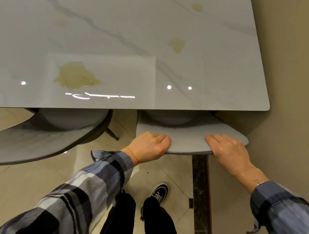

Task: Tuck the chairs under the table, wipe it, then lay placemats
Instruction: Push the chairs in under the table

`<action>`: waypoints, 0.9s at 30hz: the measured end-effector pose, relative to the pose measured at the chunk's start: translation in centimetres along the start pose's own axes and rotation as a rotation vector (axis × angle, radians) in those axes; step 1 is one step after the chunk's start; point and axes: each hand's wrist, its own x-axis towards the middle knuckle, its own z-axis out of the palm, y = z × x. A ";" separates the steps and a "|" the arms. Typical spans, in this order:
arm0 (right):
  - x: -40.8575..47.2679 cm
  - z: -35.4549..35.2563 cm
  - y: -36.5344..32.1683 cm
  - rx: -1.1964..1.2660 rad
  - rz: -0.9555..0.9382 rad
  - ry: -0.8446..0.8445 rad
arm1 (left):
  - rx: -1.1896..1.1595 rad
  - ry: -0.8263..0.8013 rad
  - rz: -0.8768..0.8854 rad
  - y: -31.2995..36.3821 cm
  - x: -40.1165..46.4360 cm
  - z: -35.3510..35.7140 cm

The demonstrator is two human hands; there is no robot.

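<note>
Stained marble table (121, 19) ahead — left hand (148, 146), right hand (229, 150) both curled, gripping chair back (189, 139).

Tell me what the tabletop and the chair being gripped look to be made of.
Tabletop: looks like polished marble or marble-look stone or ceramic; pale with grey veins, glossy enough to mirror the lights. Which one, the view cannot settle.
Chair back under the left hand and right hand: appears to be matte grey upholstery, possibly faux leather or fabric; no shine, soft rounded edge.

no readable text, labels, brands or numbers anywhere in view
</note>
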 end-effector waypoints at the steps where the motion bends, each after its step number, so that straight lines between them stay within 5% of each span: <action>1: 0.1 0.0 0.3 -0.008 -0.010 -0.017 | 0.002 0.005 -0.005 0.1 0.2 0.0; 14: -1.2 -0.1 0.6 0.010 0.101 -0.156 | 0.018 -0.161 -0.107 2.8 1.3 -1.0; 21: -0.5 -1.8 -2.1 0.000 0.307 -0.282 | -0.039 -0.474 -0.297 2.7 1.5 -5.9; 27: -1.6 -3.5 -7.5 0.103 0.666 -0.149 | 0.140 -0.390 -0.385 3.4 1.8 -10.6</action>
